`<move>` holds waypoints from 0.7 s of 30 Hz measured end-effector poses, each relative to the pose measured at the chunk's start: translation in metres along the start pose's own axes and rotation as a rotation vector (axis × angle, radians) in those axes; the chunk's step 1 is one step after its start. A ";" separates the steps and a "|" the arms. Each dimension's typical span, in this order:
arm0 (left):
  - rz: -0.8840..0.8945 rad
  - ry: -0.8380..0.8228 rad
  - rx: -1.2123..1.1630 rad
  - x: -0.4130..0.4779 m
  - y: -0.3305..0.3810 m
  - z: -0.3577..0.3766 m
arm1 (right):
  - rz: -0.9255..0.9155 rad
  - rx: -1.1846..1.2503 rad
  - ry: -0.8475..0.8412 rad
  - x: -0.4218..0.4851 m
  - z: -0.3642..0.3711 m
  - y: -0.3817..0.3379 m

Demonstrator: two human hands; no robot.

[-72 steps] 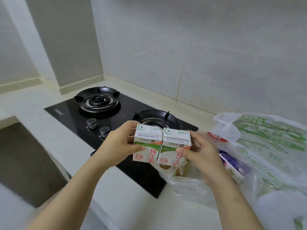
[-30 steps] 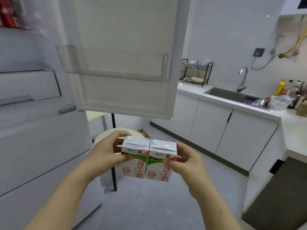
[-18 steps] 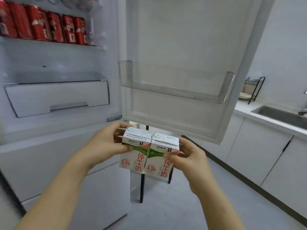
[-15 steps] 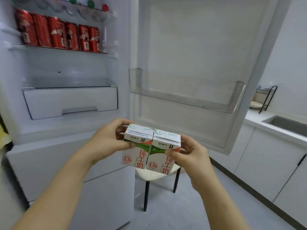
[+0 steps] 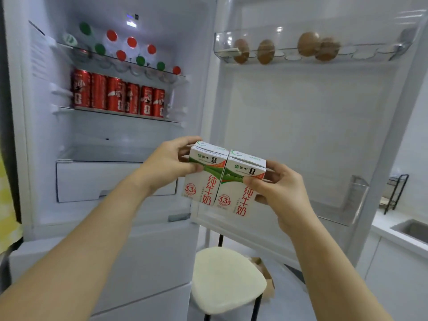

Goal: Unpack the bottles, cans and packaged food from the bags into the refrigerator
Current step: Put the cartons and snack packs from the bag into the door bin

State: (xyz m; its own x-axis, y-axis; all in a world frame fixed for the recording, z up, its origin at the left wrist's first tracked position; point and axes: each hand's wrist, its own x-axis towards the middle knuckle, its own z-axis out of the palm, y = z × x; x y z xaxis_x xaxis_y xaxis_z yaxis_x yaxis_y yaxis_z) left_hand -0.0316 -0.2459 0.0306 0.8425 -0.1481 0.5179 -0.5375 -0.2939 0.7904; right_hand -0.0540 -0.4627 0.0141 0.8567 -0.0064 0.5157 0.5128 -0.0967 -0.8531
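Both hands hold a pair of milk cartons pressed side by side, upright and slightly tilted, in front of the open refrigerator (image 5: 41,140). Gripping the left carton (image 5: 203,174), the left hand (image 5: 169,163) has its thumb across the front face and its fingers curled over the top rear edge. Its partner, the right hand (image 5: 280,193), grips the right carton (image 5: 236,188) with the thumb on the green band and the fingers wrapped behind the far side. The two cartons touch along their inner edges, at about the height of the white drawer (image 5: 92,181) inside the compartment. Above, a row of red cans (image 5: 118,95) stands on a glass shelf, and bottles with red and green caps (image 5: 125,47) lie on the shelf over it. On the open door (image 5: 312,126), brown eggs (image 5: 287,48) sit in the top tray, while a clear lower bin (image 5: 354,200) is to the right of the cartons. A cream-topped stool (image 5: 227,279) stands on the floor below the door.
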 end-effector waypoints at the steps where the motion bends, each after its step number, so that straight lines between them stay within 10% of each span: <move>1: 0.021 -0.006 -0.002 0.012 0.003 -0.005 | -0.014 0.006 0.016 0.009 0.002 -0.004; 21: 0.165 -0.149 -0.098 0.181 -0.024 -0.023 | -0.024 -0.161 0.224 0.147 0.020 -0.015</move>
State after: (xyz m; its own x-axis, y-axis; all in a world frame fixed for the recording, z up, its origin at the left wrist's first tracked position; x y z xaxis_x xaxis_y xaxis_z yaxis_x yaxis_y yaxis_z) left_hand 0.1324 -0.2436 0.1131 0.7350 -0.3261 0.5946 -0.6631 -0.1620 0.7308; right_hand 0.0650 -0.4421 0.1012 0.8014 -0.2206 0.5560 0.5025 -0.2561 -0.8258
